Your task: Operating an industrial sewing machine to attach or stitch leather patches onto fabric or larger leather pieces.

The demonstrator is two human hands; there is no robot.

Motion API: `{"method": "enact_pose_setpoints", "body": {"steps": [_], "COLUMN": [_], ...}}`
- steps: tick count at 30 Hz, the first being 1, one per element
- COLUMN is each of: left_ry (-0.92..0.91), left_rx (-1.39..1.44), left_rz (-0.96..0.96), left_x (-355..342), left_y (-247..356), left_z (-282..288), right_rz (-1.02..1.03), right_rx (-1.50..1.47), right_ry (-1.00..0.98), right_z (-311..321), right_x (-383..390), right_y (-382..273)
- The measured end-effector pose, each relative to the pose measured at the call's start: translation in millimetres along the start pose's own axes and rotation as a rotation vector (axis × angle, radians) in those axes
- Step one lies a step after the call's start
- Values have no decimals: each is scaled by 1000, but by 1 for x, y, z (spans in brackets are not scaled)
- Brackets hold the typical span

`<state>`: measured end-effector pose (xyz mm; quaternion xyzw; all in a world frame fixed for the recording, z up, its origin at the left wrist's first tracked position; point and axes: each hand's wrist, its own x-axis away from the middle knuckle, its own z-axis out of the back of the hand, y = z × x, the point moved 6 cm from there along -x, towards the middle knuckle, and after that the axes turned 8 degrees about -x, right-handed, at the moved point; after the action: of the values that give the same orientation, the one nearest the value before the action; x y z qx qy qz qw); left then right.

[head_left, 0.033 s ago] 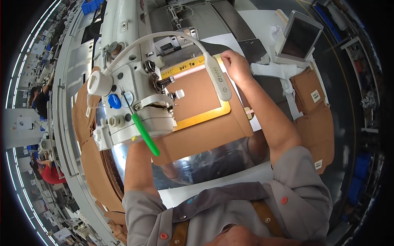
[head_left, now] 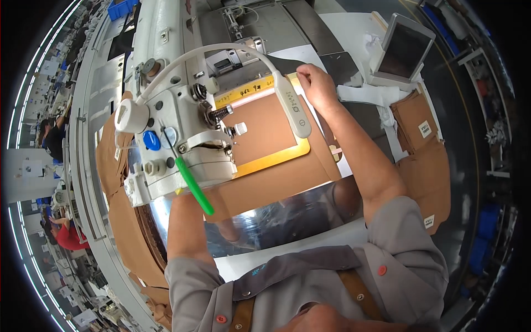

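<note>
My left forearm (head_left: 188, 229) reaches up under the white sewing machine head (head_left: 191, 124), which hides the fingers of my left hand. At the far right corner of a yellow template frame (head_left: 271, 160), my right hand (head_left: 316, 87) is closed, fingers curled downward. Its fingertips are hidden, so whether they grip the frame's edge cannot be made out. Inside and below the frame lies a flat brown fabric panel (head_left: 265, 130), part of it beneath the machine head. A thin-shafted tool with a green handle (head_left: 193, 185) slants across the machine head.
A white lamp (head_left: 293, 108) on a bent neck hangs over the frame. Brown fabric pieces (head_left: 426, 182) are piled at the right, more (head_left: 130, 238) at the left. A tilted screen (head_left: 404, 50) stands at the far right. Shiny metal (head_left: 287, 216) covers the near table surface.
</note>
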<state>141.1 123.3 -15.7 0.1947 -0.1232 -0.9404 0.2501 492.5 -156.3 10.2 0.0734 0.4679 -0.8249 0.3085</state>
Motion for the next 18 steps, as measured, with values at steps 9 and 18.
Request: {"method": "enact_pose_setpoints", "body": {"steps": [9, 18], "left_ry": [-22, -259], "left_rx": [-26, -196], "left_rz": [62, 113], "left_x": [25, 72], "left_y": [2, 61], "left_z": [13, 24], "right_rz": [112, 131], "right_rx": [-77, 280], "right_ry": [-368, -263], "right_z": [46, 76], "right_x": [75, 117], "right_y": [-58, -67]}}
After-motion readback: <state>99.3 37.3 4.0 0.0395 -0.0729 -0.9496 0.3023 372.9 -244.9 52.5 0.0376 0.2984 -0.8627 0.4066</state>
